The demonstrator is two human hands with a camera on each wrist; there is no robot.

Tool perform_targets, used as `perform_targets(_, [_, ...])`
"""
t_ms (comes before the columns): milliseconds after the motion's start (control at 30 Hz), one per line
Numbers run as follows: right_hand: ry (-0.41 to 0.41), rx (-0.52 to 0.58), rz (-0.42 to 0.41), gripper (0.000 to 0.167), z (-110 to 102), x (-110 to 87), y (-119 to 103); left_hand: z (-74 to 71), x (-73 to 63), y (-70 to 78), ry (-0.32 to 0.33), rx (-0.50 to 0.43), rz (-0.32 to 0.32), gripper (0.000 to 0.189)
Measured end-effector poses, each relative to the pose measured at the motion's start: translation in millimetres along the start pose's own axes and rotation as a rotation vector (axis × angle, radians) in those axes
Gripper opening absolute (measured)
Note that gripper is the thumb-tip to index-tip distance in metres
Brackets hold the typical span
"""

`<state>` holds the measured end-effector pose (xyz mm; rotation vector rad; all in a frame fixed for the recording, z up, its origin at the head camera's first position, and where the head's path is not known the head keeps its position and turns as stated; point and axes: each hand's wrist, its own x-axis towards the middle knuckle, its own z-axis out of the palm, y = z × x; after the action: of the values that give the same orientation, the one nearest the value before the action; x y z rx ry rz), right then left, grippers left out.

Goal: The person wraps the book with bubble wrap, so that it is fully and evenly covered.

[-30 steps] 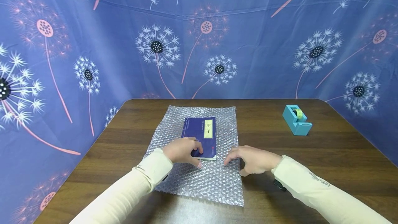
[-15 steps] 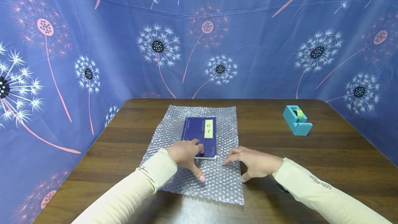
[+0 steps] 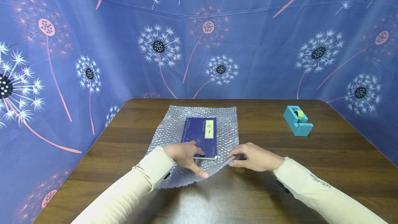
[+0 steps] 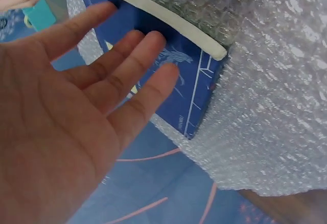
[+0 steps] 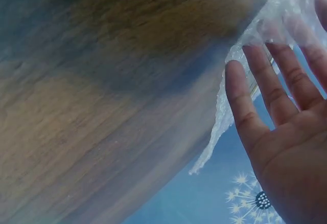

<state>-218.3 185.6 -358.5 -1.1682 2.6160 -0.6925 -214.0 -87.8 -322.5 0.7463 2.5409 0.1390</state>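
Note:
A dark blue book [image 3: 200, 136] with a pale title label lies on a sheet of bubble wrap [image 3: 228, 123]. My left hand [image 3: 185, 155] rests its fingertips on the lower part of the cover, its thumb stretched out over the wrap. In the left wrist view the fingers [image 4: 145, 93] of that hand are spread and fairly straight above the book [image 4: 153, 55]. My right hand [image 3: 256, 157] pinches the near right part of the wrap between thumb and fingers and holds it raised. From the right wrist, the lifted bubble wrap [image 5: 225, 116] shows beside the right hand [image 5: 286, 111].
A light blue tape dispenser [image 3: 296, 122] with a yellow-green roll stands at the back right of the brown wooden table [image 3: 335, 161]. Behind the table hangs a blue cloth [image 3: 258, 44] printed with dandelions.
The right hand has taken hold of the wrap's near right part, and the near edge has risen and folded toward the book. The left hand has stayed on the book, its thumb now stretched out.

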Motion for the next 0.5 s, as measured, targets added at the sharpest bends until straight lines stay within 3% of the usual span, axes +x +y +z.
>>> perform_targets(133, [0.039, 0.028, 0.031, 0.024, -0.3, 5.9, 3.9, -6.4, 2.3, -8.3, -0.006, -0.063, 0.073, 0.07])
perform_targets(233, [0.046, 0.053, 0.073, 0.028, -1.1, 10.7, 5.3, -9.3, 2.8, -12.4, -0.009, -0.079, 0.08, 0.07])
perform_targets(400, [0.076, 0.115, 0.146, 0.03, -4.0, 19.2, 7.0, -10.4, 0.7, -15.2, 0.03, -0.111, -0.003, 0.08])
perform_targets(500, [0.087, 0.137, 0.166, 0.028, -5.4, 24.9, 7.4, -9.0, 1.7, -16.7, 0.092, -0.126, -0.042, 0.07])
